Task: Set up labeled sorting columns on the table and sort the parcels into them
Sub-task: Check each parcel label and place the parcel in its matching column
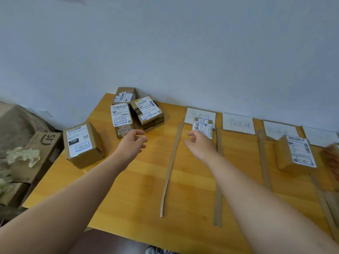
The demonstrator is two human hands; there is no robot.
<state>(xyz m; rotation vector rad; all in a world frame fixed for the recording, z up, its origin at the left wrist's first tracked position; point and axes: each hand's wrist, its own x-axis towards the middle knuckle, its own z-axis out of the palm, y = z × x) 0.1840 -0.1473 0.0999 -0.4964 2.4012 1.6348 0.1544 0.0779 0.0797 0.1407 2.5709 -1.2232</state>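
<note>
While both arms reach over the tabletop (146,189), neither holds anything. The left grip (132,143) hangs with fingers loosely curled and apart, just on the near side of the pile (145,114) of unsorted parcels at the far left corner. The right grip (200,143), fingers likewise loose and apart, sits at the near edge of a parcel (203,127) lying in the leftmost column; whether the fingertips touch it I cannot tell. That parcel overlaps the first label (198,113). Cardboard strips (171,167) run near to far, splitting the tabletop into columns, each headed by a handwritten paper sheet at the far edge. A second parcel (295,153) lies in the third column. A 15H box (82,143) stands alone near the left edge, apart from the pile. Beyond that edge sits an SF carton (44,143).
</note>
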